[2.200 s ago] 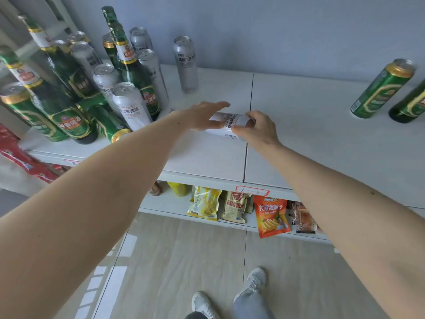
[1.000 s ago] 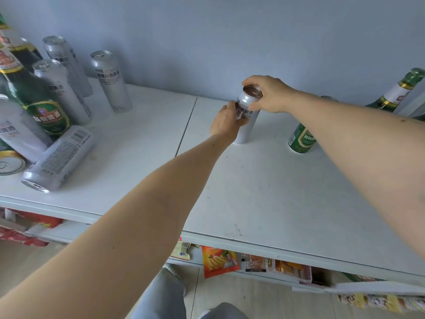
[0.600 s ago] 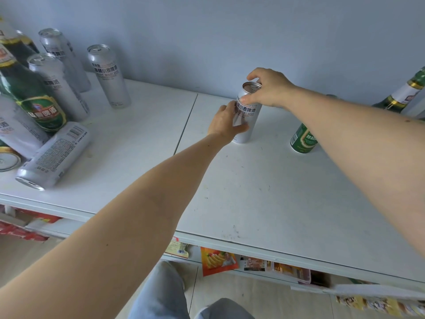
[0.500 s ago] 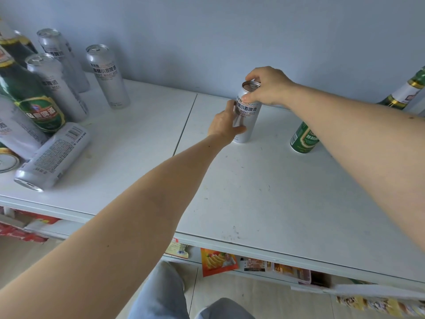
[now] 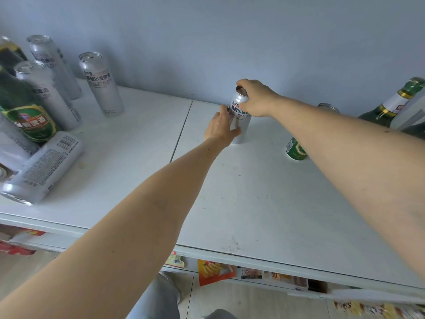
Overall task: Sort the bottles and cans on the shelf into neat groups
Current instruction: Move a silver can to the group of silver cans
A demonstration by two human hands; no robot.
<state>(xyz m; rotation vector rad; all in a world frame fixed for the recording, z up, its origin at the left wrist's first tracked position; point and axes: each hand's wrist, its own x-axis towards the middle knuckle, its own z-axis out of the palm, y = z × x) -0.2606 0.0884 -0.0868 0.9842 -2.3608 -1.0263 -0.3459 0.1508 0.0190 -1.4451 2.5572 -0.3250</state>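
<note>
Both the left hand point(image 5: 220, 127) and right hand point(image 5: 256, 99) grip the upright silver can point(image 5: 239, 119), apparently placing it; next, release and fetch another.

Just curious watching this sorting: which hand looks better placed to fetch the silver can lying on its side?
Probably the left hand. The tipped silver can lies far on the left; the right hand grips the upright silver can top, farther away.

A beer can point(image 5: 239, 120) stands on the shelf point(image 5: 264, 203) between my hands, near the wall. To its right stands another can point(image 5: 295, 150), bottles point(image 5: 391, 107) beyond. Far left, cans point(image 5: 101, 84) stand clustered, one point(image 5: 43, 166) lying before them.
</note>
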